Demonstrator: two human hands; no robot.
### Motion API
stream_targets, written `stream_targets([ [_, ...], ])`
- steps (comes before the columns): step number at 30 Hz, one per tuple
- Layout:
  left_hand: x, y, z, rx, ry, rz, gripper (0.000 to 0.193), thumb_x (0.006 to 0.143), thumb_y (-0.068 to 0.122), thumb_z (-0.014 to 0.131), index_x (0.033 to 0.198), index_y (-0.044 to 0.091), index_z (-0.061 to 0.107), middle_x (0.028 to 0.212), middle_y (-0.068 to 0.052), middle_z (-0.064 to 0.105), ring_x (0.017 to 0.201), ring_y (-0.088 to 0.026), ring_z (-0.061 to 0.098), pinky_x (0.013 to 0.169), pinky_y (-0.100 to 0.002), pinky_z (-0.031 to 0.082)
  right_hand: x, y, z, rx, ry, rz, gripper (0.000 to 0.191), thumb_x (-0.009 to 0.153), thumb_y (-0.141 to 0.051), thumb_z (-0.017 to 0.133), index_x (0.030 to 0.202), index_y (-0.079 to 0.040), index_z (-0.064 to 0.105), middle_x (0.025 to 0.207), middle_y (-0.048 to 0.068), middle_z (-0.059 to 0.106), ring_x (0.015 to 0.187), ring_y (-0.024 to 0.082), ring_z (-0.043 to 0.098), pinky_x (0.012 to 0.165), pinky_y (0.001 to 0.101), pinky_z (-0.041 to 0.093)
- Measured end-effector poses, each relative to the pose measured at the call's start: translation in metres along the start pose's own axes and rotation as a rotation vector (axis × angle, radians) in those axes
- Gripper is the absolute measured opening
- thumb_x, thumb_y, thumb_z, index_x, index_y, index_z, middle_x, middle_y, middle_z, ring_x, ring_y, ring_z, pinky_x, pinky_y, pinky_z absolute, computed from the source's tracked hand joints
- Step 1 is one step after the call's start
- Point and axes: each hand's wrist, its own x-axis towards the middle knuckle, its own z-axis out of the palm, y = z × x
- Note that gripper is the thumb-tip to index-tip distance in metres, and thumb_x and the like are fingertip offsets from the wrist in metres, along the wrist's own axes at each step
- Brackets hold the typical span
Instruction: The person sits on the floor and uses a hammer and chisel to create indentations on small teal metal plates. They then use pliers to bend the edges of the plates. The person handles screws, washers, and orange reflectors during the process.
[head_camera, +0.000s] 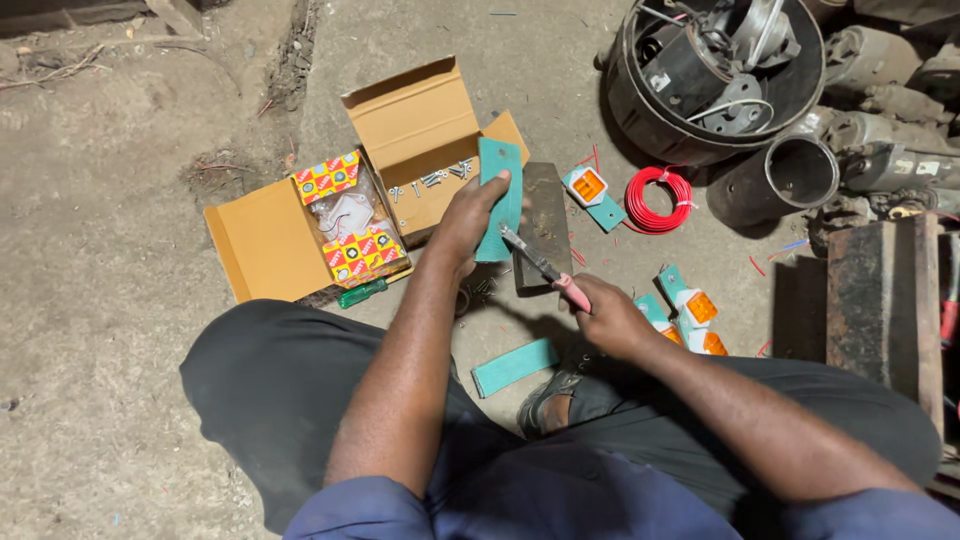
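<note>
Two hands meet over the middle of the concrete floor (120, 250). We see the left hand (468, 222) closed around a teal flat plate (503, 195), fingers wrapped behind it so that only the thumb and knuckles show; the lower part of the plate is hidden by the palm. The plate stands with its long axis running away from us, its upper end pointing toward the open cardboard box (425, 130). Our right hand (610, 318) is closed on the pink handle of a screwdriver (543, 267), whose shaft slants up and to the left, its tip touching the plate's right edge near the left hand; we cannot make out the tip itself.

Just behind the plate lies a dark rectangular block (546, 225), lengthwise in the same direction, partly covered by the screwdriver. A second teal plate (513, 366) lies flat on the floor near the knee, angled across. Loose screws (440, 178) sit inside the box, too small to count. Beside it an opened carton (270, 240) holds small red-and-yellow packets (360, 255), with a green-handled screwdriver (361, 293) half tucked under its edge. To the right we see an orange lamp unit (589, 187), a red wire coil (657, 200), and more orange lamps (697, 315) partly hidden by the right wrist.
</note>
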Motion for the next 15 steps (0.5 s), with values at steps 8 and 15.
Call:
stream_targets([
  [8, 0.006, 0.001, 0.004, 0.288, 0.216, -0.005, 0.065, 0.099, 0.056, 0.046, 0.105, -0.006, 0.065, 0.078, -0.021, 0.074, 0.065, -0.029, 0.072, 0.056, -0.042, 0.058, 0.016, -0.019, -0.042, -0.913, 0.388, -0.438, 0.028, 0.082, -0.002, 0.065, 0.109, -0.008, 0.065, 0.112, 0.016, 0.061, 0.099, 0.034, 0.058, 0.083, 0.0473, 0.045],
  [15, 0.005, -0.001, 0.0, 0.25, 0.109, -0.165, 0.087, 0.092, 0.074, 0.036, 0.109, -0.006, 0.065, 0.085, -0.014, 0.069, 0.068, -0.024, 0.07, 0.053, -0.042, 0.061, 0.01, -0.029, -0.057, -1.122, 0.289, -0.39, 0.036, 0.087, -0.01, 0.064, 0.122, -0.008, 0.065, 0.128, 0.016, 0.057, 0.119, 0.032, 0.055, 0.1, 0.0516, 0.04],
])
